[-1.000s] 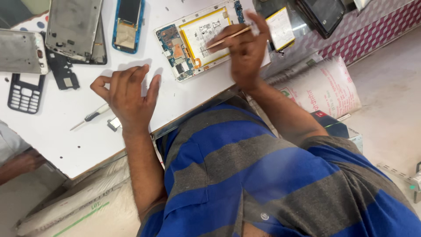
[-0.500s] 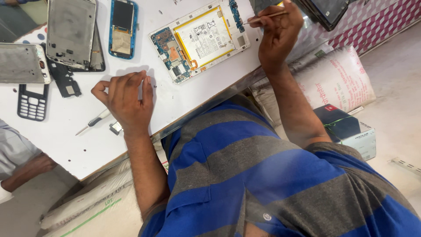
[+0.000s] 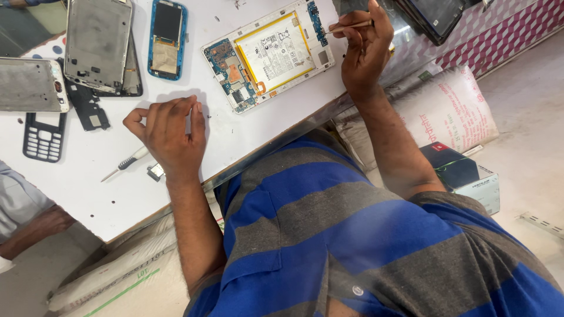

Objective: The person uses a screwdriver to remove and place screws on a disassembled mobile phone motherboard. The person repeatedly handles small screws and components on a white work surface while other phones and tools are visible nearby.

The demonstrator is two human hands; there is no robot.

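Right hand (image 3: pixel 365 51) is closed in a pinch around a thin brown stick tool (image 3: pixel 351 26), tip pointing toward the upper right corner of the opened tablet (image 3: pixel 269 54); the tip sits just beside that corner, contact cannot be confirmed. The opened tablet lies back-off on the white table (image 3: pixel 94 194), showing 1 large yellow-edged battery and blue circuit boards along 2 sides. Left hand (image 3: pixel 167 134) rests on the table below and to the left of the tablet, fingers curled loosely, thumb and fingertips drawn together; whether it pinches anything small cannot be told. A small screwdriver (image 3: pixel 124 165) with a pale handle lies left of the tablet, just beside the left hand, with a small metal part (image 3: pixel 155 171) near it. Left of the tablet: 1 blue-framed phone body (image 3: pixel 167 38), then 1 grey phone frame (image 3: pixel 97 44), 1 silver frame (image 3: pixel 30 85) and a black keypad piece (image 3: pixel 44 136). Right of the tablet, a dark screen panel (image 3: pixel 435 17) overhangs the table edge.
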